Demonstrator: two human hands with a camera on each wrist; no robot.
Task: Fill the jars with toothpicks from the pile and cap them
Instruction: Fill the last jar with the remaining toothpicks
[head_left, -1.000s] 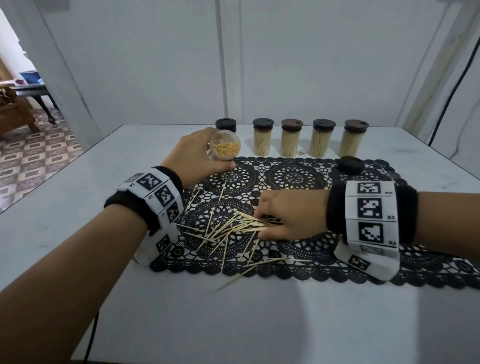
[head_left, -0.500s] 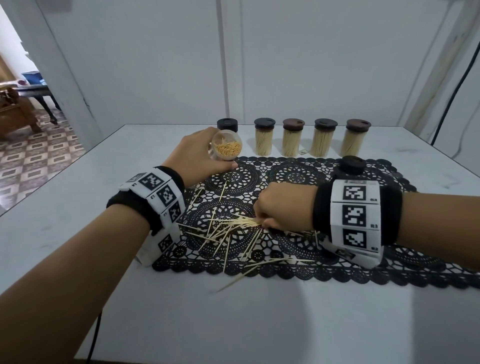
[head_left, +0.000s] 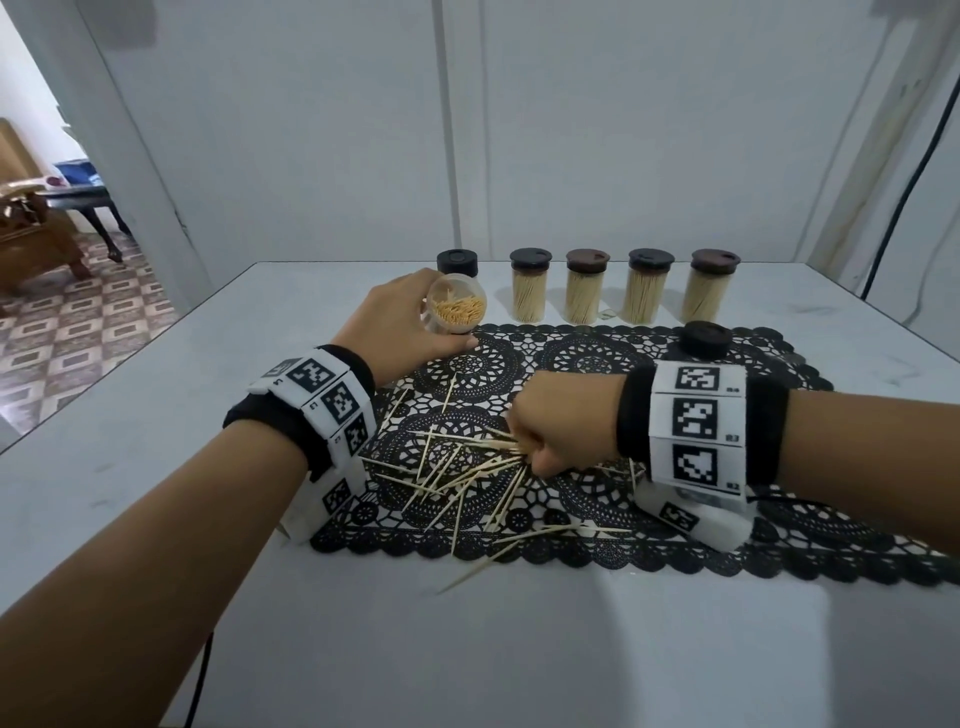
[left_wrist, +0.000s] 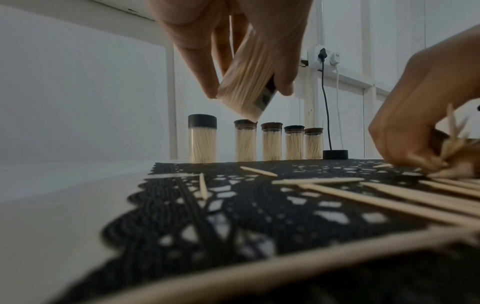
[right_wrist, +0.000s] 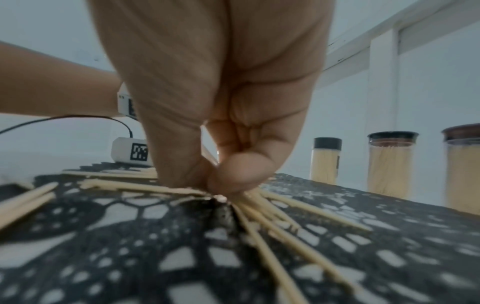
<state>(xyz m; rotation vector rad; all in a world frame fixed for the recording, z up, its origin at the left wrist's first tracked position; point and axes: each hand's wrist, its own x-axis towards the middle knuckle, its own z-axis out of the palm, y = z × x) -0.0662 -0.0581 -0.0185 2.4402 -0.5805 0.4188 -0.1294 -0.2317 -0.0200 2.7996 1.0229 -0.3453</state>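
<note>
Two hands busy: our left hand (head_left: 395, 325) grips the open jar (head_left: 457, 312), tilted with its mouth toward us and the right, lifted off the worktop (head_left: 156, 441) at the far-left edge of the black lace mat (head_left: 597, 358). Our right hand (head_left: 563, 431) is curled down on the toothpick pile (head_left: 457, 473) mid-mat, thumb and fingers pinching a bundle (right_wrist: 233, 197) that fans out flat on the lace. Key relation: jar mouth sits far and left of the pinching hand, near it but apart. Bundle lies roughly horizontal, jar axis is steeply tilted, so we judge the sticks need swinging tips-first in line with that axis before they'll drop in. Right hand carries, left only presents the jar. Jar looks partly filled. Five capped jars (head_left: 641, 283) line the far edge; a loose cap (head_left: 704, 339) waits far right on the mat.
</note>
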